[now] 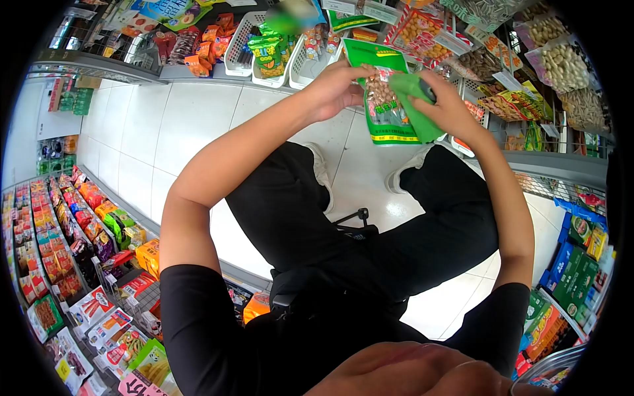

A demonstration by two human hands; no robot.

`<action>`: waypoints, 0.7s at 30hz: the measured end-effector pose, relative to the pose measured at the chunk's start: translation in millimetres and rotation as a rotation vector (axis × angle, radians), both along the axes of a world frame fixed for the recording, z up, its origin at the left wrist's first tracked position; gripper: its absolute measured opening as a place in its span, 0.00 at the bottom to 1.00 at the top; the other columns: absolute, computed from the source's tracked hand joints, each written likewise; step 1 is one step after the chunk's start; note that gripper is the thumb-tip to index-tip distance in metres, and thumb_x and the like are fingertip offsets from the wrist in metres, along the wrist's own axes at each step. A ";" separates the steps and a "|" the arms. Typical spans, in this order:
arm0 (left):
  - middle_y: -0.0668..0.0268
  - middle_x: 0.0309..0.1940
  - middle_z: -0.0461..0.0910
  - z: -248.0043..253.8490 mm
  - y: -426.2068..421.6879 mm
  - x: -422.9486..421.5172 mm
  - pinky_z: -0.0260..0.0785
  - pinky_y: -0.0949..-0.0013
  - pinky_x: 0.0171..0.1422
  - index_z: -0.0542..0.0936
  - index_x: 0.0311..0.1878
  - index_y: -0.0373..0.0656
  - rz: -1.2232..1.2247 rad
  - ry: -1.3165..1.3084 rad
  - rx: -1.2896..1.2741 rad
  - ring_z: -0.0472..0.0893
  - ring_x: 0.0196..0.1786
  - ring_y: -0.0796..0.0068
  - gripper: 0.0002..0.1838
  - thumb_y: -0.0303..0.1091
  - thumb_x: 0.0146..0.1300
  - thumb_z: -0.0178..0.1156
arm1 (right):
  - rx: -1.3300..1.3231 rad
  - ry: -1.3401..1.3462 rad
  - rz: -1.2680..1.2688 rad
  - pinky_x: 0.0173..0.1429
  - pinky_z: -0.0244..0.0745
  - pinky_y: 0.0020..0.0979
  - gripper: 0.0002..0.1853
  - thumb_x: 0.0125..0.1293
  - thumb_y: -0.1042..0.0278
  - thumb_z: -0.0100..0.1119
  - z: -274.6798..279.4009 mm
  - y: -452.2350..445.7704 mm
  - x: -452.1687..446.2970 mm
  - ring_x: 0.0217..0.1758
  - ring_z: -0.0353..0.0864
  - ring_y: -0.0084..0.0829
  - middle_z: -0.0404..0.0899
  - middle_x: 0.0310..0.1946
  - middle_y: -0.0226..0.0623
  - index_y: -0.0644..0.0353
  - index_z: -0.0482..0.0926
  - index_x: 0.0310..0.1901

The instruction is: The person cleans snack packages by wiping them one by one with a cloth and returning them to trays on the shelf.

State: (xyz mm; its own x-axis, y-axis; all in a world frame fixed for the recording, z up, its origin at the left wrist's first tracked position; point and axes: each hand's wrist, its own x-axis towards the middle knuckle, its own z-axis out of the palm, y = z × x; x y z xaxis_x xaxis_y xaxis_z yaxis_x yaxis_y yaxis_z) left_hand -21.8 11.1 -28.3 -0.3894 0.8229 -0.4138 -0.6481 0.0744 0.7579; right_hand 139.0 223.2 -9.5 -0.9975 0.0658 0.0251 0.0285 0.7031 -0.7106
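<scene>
My left hand [338,91] is closed on the upper left edge of a green bag of peanuts [384,99], thumb on its front. The bag hangs upright over the floor, and its clear window shows brown nuts. At the bag's right side, my right hand [446,109] is closed on a plain green cloth [417,105], which lies against the bag front and covers part of it. A small dark object shows by the right fingers; what it is I cannot make out.
White baskets [243,45] of snack packets line the shelf ahead. Bagged nuts [561,66] hang at the upper right. Packaged snacks [56,244] fill a rack on the left. Below my hands are my shoes [320,171] on white floor tiles [195,122].
</scene>
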 end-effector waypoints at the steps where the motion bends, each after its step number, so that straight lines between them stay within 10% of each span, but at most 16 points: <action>1: 0.62 0.53 0.81 -1.7 0.5 -1.4 0.79 0.60 0.60 0.76 0.57 0.39 -0.002 0.000 0.011 0.83 0.53 0.69 0.14 0.35 0.74 0.60 | 0.078 0.035 0.051 0.56 0.76 0.40 0.22 0.62 0.64 0.65 3.2 -5.0 -0.6 0.50 0.82 0.46 0.80 0.45 0.46 0.61 0.76 0.57; 21: 0.67 0.50 0.79 6.4 -1.1 5.2 0.77 0.60 0.58 0.73 0.55 0.42 0.007 0.087 0.013 0.81 0.51 0.72 0.11 0.30 0.73 0.60 | 0.095 0.058 -0.060 0.55 0.79 0.44 0.24 0.61 0.61 0.68 9.6 -41.3 -11.6 0.50 0.84 0.51 0.83 0.48 0.50 0.63 0.79 0.57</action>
State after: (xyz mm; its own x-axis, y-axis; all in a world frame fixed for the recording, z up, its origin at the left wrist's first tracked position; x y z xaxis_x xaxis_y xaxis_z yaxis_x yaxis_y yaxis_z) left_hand -16.6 10.0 -21.9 -0.4292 0.8250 -0.3677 -0.5802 0.0602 0.8122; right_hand 127.3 181.9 0.2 -0.9885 0.1202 0.0921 0.0332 0.7655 -0.6426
